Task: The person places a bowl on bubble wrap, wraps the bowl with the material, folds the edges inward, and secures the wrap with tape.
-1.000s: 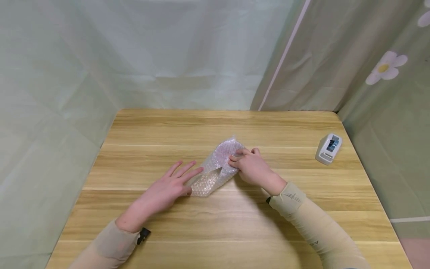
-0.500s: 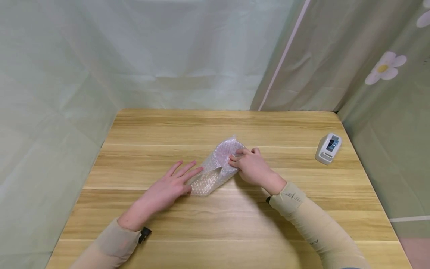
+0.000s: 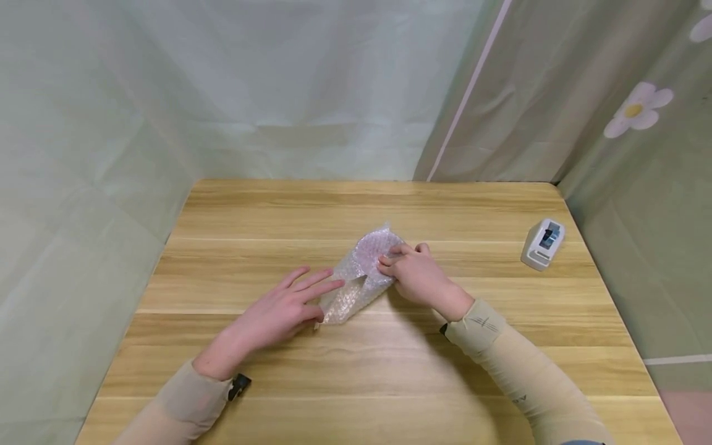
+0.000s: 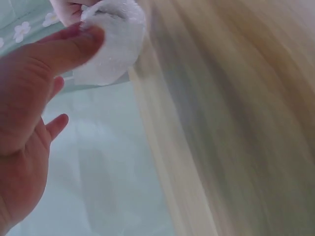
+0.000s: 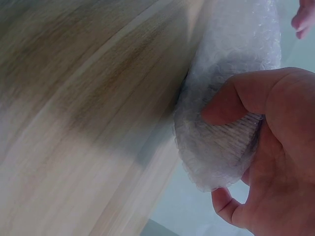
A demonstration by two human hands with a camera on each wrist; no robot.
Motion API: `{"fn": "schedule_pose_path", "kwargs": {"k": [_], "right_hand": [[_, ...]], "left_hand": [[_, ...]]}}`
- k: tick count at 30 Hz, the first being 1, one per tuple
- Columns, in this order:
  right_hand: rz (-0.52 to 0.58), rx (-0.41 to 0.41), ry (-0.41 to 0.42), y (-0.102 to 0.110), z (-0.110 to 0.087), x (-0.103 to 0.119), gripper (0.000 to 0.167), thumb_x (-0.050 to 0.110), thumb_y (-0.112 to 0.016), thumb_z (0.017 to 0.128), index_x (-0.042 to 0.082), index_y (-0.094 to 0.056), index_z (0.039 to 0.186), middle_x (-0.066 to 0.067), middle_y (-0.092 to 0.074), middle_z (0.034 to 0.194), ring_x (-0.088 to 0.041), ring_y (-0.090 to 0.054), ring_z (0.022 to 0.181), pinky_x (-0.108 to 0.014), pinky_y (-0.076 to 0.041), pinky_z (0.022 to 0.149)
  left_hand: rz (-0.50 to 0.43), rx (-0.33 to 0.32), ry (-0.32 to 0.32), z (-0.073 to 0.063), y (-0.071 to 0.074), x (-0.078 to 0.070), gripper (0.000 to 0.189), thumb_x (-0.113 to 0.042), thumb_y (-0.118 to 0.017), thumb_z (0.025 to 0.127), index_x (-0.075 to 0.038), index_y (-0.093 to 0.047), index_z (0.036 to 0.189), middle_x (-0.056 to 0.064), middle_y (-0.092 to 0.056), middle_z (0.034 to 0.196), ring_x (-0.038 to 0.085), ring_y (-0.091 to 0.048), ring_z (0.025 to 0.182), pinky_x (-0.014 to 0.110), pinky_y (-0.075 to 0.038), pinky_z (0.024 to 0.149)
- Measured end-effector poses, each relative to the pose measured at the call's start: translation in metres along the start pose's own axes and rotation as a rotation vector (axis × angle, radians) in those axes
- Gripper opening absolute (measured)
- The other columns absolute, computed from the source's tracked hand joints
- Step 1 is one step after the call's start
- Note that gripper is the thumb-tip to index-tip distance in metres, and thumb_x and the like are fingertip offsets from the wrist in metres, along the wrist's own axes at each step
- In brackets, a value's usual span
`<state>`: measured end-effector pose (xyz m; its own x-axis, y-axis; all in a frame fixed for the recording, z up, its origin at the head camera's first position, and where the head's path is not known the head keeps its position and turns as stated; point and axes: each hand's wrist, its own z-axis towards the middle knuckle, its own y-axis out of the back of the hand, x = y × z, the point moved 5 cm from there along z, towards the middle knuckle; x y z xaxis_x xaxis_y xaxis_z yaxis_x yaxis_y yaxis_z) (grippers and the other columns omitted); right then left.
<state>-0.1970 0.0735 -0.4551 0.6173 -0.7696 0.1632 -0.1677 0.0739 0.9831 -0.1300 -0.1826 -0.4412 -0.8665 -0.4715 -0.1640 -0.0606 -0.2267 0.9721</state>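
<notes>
A bubble wrap bundle [image 3: 347,303] lies slantwise on the wooden table, its near left end loose with a gaping fold. Something pinkish and rounded shows through its far end; ridges show through the wrap [image 5: 221,132] in the right wrist view. What is inside cannot be told. My right hand [image 3: 419,276] holds the far right end, thumb and fingers curled around it. At the loose end, my left hand [image 3: 283,309] has its fingers spread over the wrap, with the thumb by the near edge. In the left wrist view its thumb [image 4: 74,49] reaches to the wrap.
A grey and white tape dispenser [image 3: 543,244] stands near the right edge of the table [image 3: 389,383]. Pale curtains [image 3: 311,93] hang behind the table and at both sides.
My left hand has shifted slightly right, and the loose near end of the bubble wrap has moved inward with it. My right hand stays in place.
</notes>
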Motion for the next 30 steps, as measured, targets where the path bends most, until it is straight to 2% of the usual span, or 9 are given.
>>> {"fn": "schedule_pose_path", "kwargs": {"k": [4, 7, 11, 13, 17, 23, 30], "right_hand": [[-0.010, -0.010, 0.004, 0.001, 0.000, 0.000, 0.051, 0.008, -0.071, 0.092, 0.022, -0.071, 0.141, 0.005, -0.063, 0.149, -0.026, -0.053, 0.143, -0.057, -0.041, 0.098], [-0.015, -0.011, 0.003, 0.002, 0.000, 0.000, 0.051, 0.008, -0.071, 0.092, 0.021, -0.072, 0.141, 0.005, -0.064, 0.149, -0.026, -0.053, 0.143, -0.057, -0.041, 0.097], [-0.021, 0.001, 0.002, 0.000, 0.000, 0.000, 0.051, 0.009, -0.072, 0.092, 0.021, -0.071, 0.142, 0.005, -0.063, 0.149, -0.026, -0.053, 0.143, -0.057, -0.041, 0.097], [-0.022, 0.006, 0.000, -0.001, 0.000, -0.001, 0.051, 0.009, -0.072, 0.092, 0.022, -0.071, 0.142, 0.005, -0.063, 0.150, -0.026, -0.052, 0.144, -0.057, -0.041, 0.097], [-0.019, 0.008, -0.002, -0.003, 0.001, -0.001, 0.051, 0.009, -0.072, 0.093, 0.022, -0.071, 0.142, 0.006, -0.063, 0.150, -0.026, -0.053, 0.143, -0.059, -0.041, 0.098], [-0.028, -0.002, -0.004, -0.003, 0.001, -0.001, 0.050, 0.010, -0.072, 0.094, 0.023, -0.071, 0.142, 0.006, -0.063, 0.150, -0.026, -0.053, 0.143, -0.059, -0.042, 0.098], [-0.018, 0.000, -0.003, -0.001, 0.000, 0.001, 0.050, 0.010, -0.073, 0.093, 0.022, -0.072, 0.141, 0.005, -0.064, 0.148, -0.026, -0.053, 0.143, -0.057, -0.042, 0.096]], "left_hand": [[-0.091, -0.121, -0.064, 0.006, 0.010, -0.005, 0.005, -0.019, -0.083, 0.093, -0.021, -0.079, 0.097, 0.002, -0.058, 0.157, 0.031, -0.045, 0.151, 0.059, -0.032, 0.123], [-0.146, -0.216, -0.105, 0.011, 0.017, -0.008, 0.008, -0.013, -0.081, 0.094, -0.018, -0.078, 0.099, 0.001, -0.071, 0.137, 0.030, -0.057, 0.141, 0.058, -0.040, 0.117], [-0.189, -0.321, -0.121, 0.018, 0.025, -0.010, 0.014, -0.005, -0.080, 0.091, -0.014, -0.077, 0.101, 0.001, -0.077, 0.115, 0.029, -0.066, 0.126, 0.056, -0.046, 0.112], [-0.197, -0.357, -0.116, 0.021, 0.029, -0.010, 0.009, -0.005, -0.077, 0.096, -0.012, -0.078, 0.102, 0.001, -0.078, 0.111, 0.028, -0.067, 0.122, 0.053, -0.047, 0.111], [-0.188, -0.402, -0.110, 0.027, 0.034, -0.011, 0.006, -0.009, -0.074, 0.101, -0.011, -0.079, 0.103, 0.001, -0.078, 0.109, 0.028, -0.069, 0.118, 0.050, -0.051, 0.108], [-0.177, -0.449, -0.088, 0.041, 0.040, -0.011, 0.015, -0.005, -0.084, 0.090, -0.009, -0.080, 0.103, 0.000, -0.079, 0.106, 0.028, -0.070, 0.116, 0.047, -0.051, 0.108], [-0.165, -0.484, -0.072, 0.056, 0.043, -0.009, 0.013, -0.008, -0.085, 0.090, -0.010, -0.081, 0.102, 0.001, -0.080, 0.104, 0.027, -0.070, 0.114, 0.044, -0.051, 0.107]]}}
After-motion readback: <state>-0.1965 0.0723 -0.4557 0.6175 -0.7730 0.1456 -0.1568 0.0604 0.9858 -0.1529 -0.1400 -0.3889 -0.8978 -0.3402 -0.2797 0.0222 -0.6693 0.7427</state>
